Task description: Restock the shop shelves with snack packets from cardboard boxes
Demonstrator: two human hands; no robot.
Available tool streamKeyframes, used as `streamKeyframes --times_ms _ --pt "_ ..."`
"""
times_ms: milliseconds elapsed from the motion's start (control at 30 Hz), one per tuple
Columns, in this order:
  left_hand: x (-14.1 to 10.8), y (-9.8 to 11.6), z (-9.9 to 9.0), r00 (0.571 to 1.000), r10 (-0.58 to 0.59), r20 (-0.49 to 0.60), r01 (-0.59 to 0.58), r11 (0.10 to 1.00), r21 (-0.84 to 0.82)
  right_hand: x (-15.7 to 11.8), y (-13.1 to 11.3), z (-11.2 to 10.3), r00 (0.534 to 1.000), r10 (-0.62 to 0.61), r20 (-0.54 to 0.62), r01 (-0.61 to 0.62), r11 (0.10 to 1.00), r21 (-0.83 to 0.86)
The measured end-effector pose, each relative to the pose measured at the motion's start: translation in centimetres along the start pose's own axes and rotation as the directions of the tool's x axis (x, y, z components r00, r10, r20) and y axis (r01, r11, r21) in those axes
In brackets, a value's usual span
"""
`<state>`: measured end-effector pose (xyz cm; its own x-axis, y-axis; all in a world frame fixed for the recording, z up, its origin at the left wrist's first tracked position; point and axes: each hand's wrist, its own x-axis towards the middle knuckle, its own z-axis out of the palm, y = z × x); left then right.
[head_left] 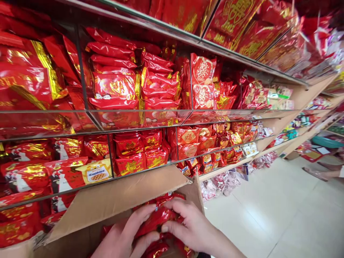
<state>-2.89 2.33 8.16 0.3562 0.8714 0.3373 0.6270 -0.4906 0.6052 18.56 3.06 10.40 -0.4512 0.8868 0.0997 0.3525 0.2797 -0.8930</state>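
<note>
Both hands are down in an open cardboard box [126, 193] that holds red shiny snack packets. My left hand [129, 233] has its thumb and fingers closed on the near left side of a red snack packet [157, 218]. On the right side of that packet, my right hand [188, 225] grips with curled fingers and thumb. More red packets [156, 249] lie under and around the hands, partly hidden by them. The box flap stands up against the lower shelf front.
Shelves of red packets [115, 86] with clear dividers rise in front. A yellow cookie packet [96, 171] sits on the lower shelf. Bagged goods [223, 184] lie below the shelf at right, beside the tiled floor [255, 211]. Another person's foot [317, 173] shows at far right.
</note>
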Motion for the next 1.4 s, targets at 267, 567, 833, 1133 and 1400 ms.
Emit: streamKeyframes --times_ms 267,567,833,1133,1400 --pt "13.4 -1.3 -4.8 0.976 0.153 -0.156 0.004 0.702 0.712 12.1 -0.9 -3.0 0.817 -0.212 -0.536 0.063 0.958 -0.281" --pt "15.7 -1.9 -4.4 0.982 0.106 -0.159 0.054 0.644 0.763 17.4 0.8 -2.9 0.842 -0.081 -0.533 -0.124 0.933 -0.339" --pt "16.9 -1.4 -4.6 0.993 0.114 -0.034 -0.046 0.629 0.776 18.5 -0.2 -3.4 0.901 -0.108 -0.421 -0.106 0.885 -0.453" --pt "18.5 -1.4 -4.1 0.991 0.135 0.015 -0.101 0.662 0.742 17.8 0.2 -3.9 0.904 -0.158 -0.397 -0.068 0.864 -0.499" --pt "8.9 4.7 -4.7 0.988 0.156 -0.002 -0.151 0.959 0.239 2.8 2.0 2.5 0.886 -0.358 -0.294 0.328 0.933 -0.147"
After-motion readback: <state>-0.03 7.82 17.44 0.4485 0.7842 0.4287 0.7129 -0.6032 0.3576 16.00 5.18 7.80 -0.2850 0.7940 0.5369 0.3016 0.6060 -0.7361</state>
